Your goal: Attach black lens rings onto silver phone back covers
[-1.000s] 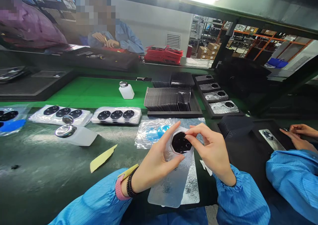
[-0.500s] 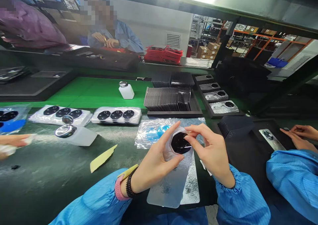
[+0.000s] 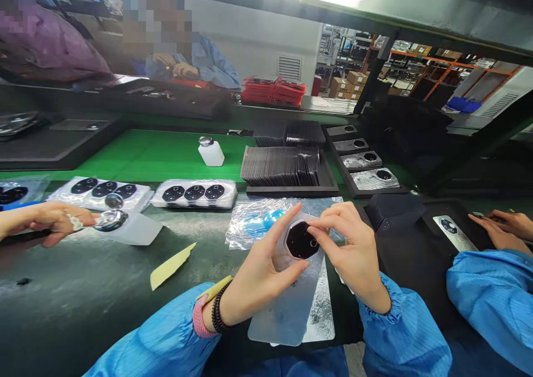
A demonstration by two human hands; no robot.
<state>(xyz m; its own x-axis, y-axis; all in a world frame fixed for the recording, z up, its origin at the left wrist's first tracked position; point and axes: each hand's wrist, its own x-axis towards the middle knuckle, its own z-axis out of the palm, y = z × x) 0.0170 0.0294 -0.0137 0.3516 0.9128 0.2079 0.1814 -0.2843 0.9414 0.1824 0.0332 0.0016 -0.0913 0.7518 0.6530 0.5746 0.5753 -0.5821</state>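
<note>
My left hand grips a frosted grey phone back cover, thumb and forefinger spread around its upper end. At that end sits a black eight-sided camera lens cover. My right hand pinches the upper right edge of this lens cover between thumb and fingers; its fingertips partly hide that edge. Under the held back cover lies a silver mottled back cover, partly covered. Crinkled clear plastic bags with blue discs lie just beyond my hands.
Packs of lens covers line the bench. A tilted pump bottle is near a co-worker's hand. Yellow paper lies left. A black rack holds upright panels. Another co-worker's hands are at the right.
The co-worker's hand at the left has come in to the tilted bottle's silver cap. My hands stay nearly in place, my right fingers shifting slightly left at the lens cover.
</note>
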